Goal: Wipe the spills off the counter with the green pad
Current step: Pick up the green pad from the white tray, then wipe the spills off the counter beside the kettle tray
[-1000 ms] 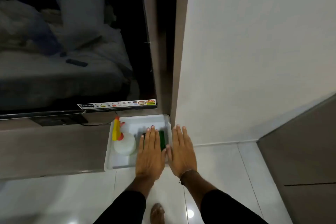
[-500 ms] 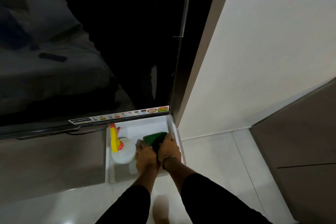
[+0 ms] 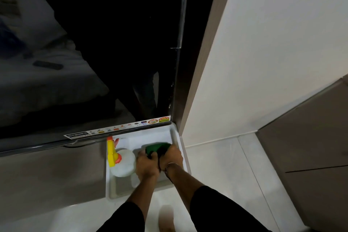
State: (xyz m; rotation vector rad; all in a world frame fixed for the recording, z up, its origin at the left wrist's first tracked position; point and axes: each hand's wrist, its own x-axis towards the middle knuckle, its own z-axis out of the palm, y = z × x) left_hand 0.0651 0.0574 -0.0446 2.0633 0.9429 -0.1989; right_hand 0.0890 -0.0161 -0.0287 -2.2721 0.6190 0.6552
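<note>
Fingers of both hands curl shut around the soft dark-green scrubbing pad, bunched inside the shallow white plastic tray; white spray bottle with yellow trigger at nine o'clock. Pickup step; next, lift it clear toward the desk

The brown counter runs along under the lower edge of a dark television screen and ends at its right end against a pale wall. A white tray lies on that right end, its near edge overhanging the counter's front edge and its far right corner tucked under the screen's corner. In the tray, toward its left side, stands a white spray bottle with a yellow and orange trigger head. The green pad sits in the tray's right half, partly covered by two hands.
</note>
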